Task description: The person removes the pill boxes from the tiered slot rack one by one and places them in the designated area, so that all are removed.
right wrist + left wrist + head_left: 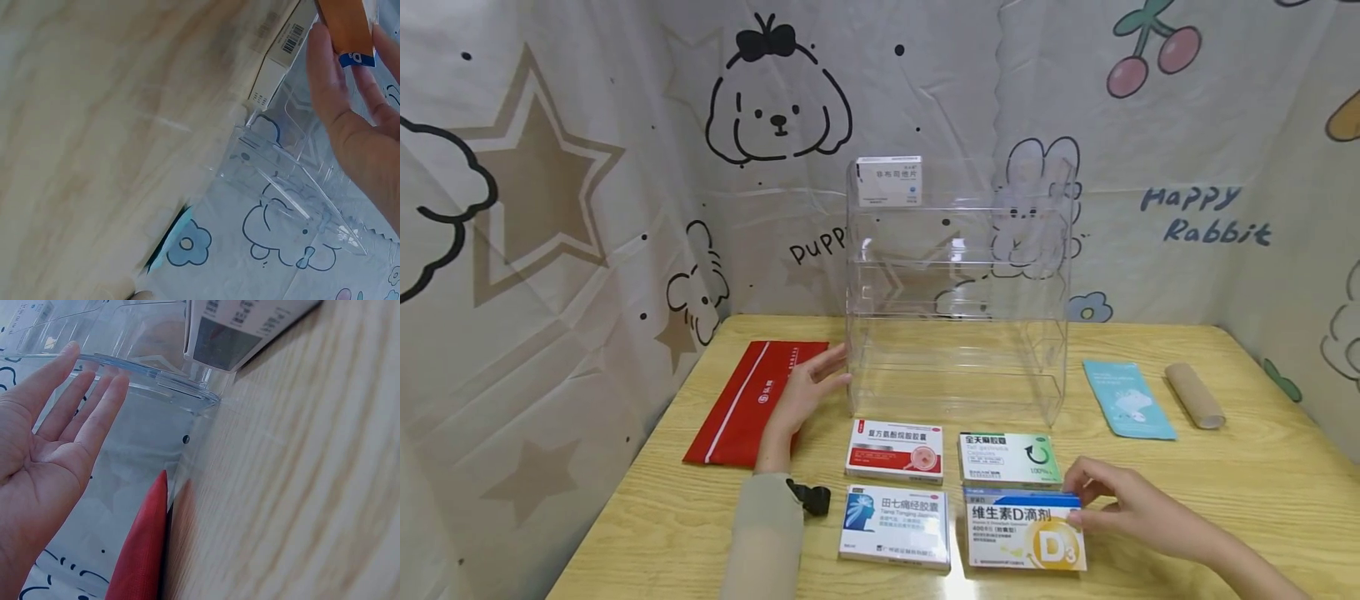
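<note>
Head view: D3 box (1025,529) under right fingers (1086,492)

"D3" on orange box (1025,529); "Happy Rabbit", "Puppy" on backdrop cloth (1206,215).

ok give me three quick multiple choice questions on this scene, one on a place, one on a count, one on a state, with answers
1. Where is the red pouch?
A. left of the clear shelf rack
B. on the rack's top shelf
C. under the D3 box

2. How many medicine boxes lie flat on the table in front of the rack?
A. two
B. four
C. six

3. What is the right hand doing?
A. lying flat on the table
B. gripping the D3 box's right end
C. holding the cardboard tube

Answers:
1. A, the pouch lies beside the rack's left wall, under the left hand.
2. B, two rows of two.
3. B, its fingers curl over that box's edge.
</note>
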Demonstrator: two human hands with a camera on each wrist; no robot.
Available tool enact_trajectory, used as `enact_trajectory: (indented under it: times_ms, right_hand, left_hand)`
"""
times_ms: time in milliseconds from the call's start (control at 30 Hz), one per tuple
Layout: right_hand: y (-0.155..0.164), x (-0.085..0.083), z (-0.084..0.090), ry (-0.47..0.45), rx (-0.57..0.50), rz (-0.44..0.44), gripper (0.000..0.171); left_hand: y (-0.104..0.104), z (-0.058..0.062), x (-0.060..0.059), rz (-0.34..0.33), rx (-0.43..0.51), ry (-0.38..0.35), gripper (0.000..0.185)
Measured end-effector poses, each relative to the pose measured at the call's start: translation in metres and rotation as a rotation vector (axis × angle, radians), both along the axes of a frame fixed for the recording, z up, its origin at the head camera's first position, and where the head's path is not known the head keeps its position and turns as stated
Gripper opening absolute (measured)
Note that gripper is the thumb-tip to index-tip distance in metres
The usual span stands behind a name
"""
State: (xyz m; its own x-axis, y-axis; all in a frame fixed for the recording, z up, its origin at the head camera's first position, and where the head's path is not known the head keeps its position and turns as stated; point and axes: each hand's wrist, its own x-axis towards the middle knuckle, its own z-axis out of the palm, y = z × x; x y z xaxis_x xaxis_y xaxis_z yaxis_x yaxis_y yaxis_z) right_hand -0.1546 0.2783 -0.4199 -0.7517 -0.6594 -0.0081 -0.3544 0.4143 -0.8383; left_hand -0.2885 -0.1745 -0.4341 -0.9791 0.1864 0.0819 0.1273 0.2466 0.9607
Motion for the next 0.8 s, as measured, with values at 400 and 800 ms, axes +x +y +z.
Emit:
enact_trajectory:
  times_ms: [400,800]
  right_hand:
    - [-0.001,-0.003,-0.008,0.039,0.082,-0.003,0.016]
    - [-0.001,-0.005,-0.013,-0.016,0.144,-0.022,0.019]
  left_hand:
    - [0.003,0.024,0.018,-0.013,-0.004,-0.002,0.059]
    - [0.003,0.023,0.016,-0.020,-0.010,-0.003,0.060]
